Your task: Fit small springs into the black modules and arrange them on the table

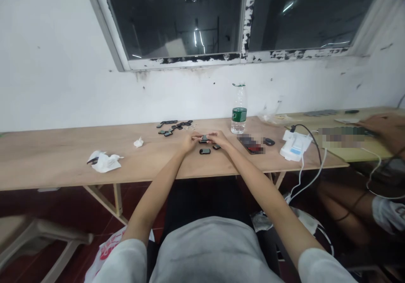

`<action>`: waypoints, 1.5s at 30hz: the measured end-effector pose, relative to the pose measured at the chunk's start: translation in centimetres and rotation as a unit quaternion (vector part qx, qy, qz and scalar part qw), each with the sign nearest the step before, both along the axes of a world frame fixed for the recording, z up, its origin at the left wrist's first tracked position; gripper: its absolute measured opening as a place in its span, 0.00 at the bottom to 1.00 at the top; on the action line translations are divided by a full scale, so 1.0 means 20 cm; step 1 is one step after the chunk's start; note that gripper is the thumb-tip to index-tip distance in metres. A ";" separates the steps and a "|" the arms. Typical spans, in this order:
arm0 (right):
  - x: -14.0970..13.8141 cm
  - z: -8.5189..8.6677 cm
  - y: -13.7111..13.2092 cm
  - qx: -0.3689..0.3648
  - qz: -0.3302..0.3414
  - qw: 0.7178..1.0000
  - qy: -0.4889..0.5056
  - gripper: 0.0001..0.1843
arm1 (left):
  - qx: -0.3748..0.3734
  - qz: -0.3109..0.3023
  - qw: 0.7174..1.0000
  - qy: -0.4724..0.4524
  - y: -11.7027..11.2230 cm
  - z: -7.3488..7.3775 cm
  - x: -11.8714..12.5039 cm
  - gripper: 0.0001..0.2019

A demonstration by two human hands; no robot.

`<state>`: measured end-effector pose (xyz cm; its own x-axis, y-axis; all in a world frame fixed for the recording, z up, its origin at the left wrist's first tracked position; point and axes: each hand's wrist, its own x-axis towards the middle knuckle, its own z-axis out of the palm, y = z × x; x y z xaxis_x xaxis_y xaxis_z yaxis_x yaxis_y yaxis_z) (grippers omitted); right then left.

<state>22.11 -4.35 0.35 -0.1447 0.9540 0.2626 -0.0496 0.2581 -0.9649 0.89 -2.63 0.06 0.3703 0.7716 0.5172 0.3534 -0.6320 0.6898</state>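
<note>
Grey T-shirt sleeves [122, 262] give way to bare forearms reaching across the front edge of a plywood tabletop [63, 167]. The left hand [191, 142] and right hand [220, 139] meet around a small black device [204, 139], its long axis running side to side, both hands about equally near. Their fingertips [199, 136] close in on its ends, though the exact grip is hidden. Another black device [205, 151] lies just toward the front edge; farther back, loose black pieces [174, 127] sit near a water bottle [238, 114].
</note>
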 end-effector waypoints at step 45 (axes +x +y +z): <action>0.11 0.04 -0.10 0.155 0.132 0.920 -0.334 0.14 | -0.022 0.041 0.994 0.098 0.12 -0.06 -0.20 0.14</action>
